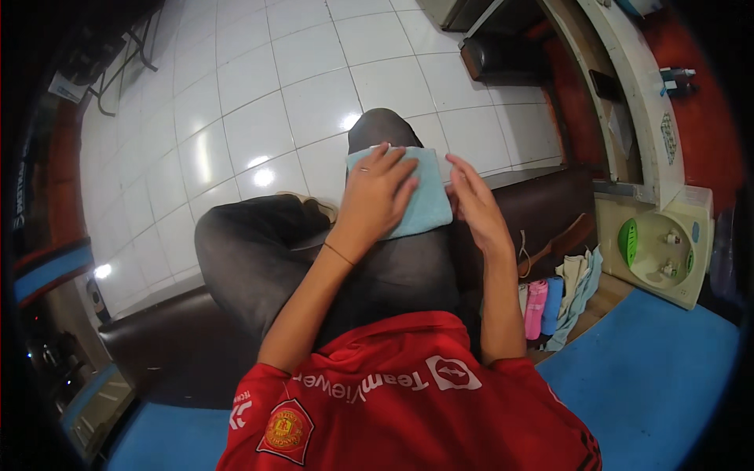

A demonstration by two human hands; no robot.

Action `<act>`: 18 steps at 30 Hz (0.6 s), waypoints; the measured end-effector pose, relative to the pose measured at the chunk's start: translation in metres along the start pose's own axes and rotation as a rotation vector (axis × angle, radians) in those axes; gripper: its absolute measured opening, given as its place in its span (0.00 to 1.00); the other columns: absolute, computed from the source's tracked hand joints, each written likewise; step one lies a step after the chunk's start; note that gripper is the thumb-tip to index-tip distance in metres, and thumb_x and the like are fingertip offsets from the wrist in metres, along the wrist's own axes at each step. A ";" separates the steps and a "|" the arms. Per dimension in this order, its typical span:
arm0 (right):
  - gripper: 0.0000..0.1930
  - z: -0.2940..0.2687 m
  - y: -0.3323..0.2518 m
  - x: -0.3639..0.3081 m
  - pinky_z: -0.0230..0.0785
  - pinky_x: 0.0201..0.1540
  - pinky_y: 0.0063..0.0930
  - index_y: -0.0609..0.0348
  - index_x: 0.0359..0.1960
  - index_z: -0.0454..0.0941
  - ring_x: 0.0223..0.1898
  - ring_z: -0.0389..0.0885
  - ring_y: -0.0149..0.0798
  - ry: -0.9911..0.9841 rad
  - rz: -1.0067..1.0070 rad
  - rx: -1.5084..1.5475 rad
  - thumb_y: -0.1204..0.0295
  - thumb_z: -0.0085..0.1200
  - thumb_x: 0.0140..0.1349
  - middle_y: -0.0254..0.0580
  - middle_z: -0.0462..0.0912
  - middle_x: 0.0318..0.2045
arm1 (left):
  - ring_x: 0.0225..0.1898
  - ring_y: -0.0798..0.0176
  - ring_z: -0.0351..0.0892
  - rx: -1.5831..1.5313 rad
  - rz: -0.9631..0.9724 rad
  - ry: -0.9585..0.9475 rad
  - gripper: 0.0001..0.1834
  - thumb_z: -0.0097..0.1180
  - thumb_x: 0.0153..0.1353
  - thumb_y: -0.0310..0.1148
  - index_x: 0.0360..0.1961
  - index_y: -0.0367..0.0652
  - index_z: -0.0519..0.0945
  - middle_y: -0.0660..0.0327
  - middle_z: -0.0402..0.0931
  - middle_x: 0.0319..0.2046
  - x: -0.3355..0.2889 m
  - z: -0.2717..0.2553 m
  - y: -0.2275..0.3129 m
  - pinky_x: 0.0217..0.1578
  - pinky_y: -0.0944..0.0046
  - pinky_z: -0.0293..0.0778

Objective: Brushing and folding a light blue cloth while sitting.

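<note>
A light blue-green cloth (pixel 429 195), folded into a rough square, lies over my raised knee and thigh. My left hand (pixel 377 196) rests on top of its left part, palm down, with the fingers stretched out towards the far edge. Just beyond the cloth's right edge is my right hand (pixel 476 210), its fingers extended and apart. Whether its thumb touches the cloth I cannot tell. The underside of the cloth is hidden.
I sit on a dark brown padded bench (pixel 542 206). To the right, several rolled cloths (pixel 554 302) in pink, blue and pale colours lie beside a brown wooden object (pixel 561 243). A cream basin-like unit (pixel 664 251) holds a green piece (pixel 627 242). White tiles (pixel 314 86) cover the floor ahead.
</note>
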State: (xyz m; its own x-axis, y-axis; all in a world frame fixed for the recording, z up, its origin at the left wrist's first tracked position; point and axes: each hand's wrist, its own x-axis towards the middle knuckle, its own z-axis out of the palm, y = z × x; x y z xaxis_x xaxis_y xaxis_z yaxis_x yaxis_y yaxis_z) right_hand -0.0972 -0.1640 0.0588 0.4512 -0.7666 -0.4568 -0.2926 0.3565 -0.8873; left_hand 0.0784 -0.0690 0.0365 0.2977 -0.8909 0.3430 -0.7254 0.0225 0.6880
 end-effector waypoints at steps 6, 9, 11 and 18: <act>0.35 -0.017 0.008 -0.034 0.43 0.17 0.14 0.41 0.74 0.47 0.16 0.51 0.21 -0.432 0.179 0.319 0.54 0.48 0.70 0.24 0.59 0.24 | 0.67 0.48 0.60 0.203 -0.005 -0.142 0.21 0.54 0.63 0.44 0.55 0.52 0.78 0.57 0.67 0.63 -0.011 0.014 0.009 0.61 0.39 0.58; 0.35 -0.024 0.013 -0.039 0.43 0.17 0.15 0.42 0.74 0.48 0.16 0.51 0.21 -0.396 0.225 0.265 0.54 0.48 0.70 0.24 0.60 0.24 | 0.68 0.46 0.56 0.208 -0.015 -0.175 0.22 0.51 0.65 0.44 0.59 0.53 0.75 0.57 0.63 0.66 -0.016 0.015 0.011 0.63 0.39 0.55; 0.32 -0.026 0.013 -0.039 0.43 0.17 0.15 0.44 0.73 0.50 0.16 0.51 0.21 -0.407 0.220 0.246 0.56 0.47 0.71 0.24 0.59 0.22 | 0.69 0.46 0.56 0.209 -0.017 -0.159 0.22 0.50 0.65 0.45 0.59 0.53 0.75 0.57 0.63 0.66 -0.019 0.015 0.010 0.63 0.39 0.54; 0.22 -0.003 0.007 -0.008 0.67 0.26 0.22 0.58 0.61 0.71 0.24 0.74 0.28 0.068 -0.182 -0.424 0.61 0.52 0.69 0.35 0.77 0.27 | 0.66 0.44 0.61 0.260 -0.049 0.072 0.27 0.54 0.63 0.42 0.62 0.45 0.69 0.47 0.66 0.62 -0.026 0.006 0.016 0.62 0.39 0.57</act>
State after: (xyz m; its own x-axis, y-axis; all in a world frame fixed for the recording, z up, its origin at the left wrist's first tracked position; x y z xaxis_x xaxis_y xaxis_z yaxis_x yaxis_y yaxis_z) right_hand -0.1055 -0.1566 0.0567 0.4753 -0.8346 -0.2784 -0.5391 -0.0262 -0.8419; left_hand 0.0553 -0.0479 0.0343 0.3729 -0.8533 0.3645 -0.8415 -0.1455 0.5204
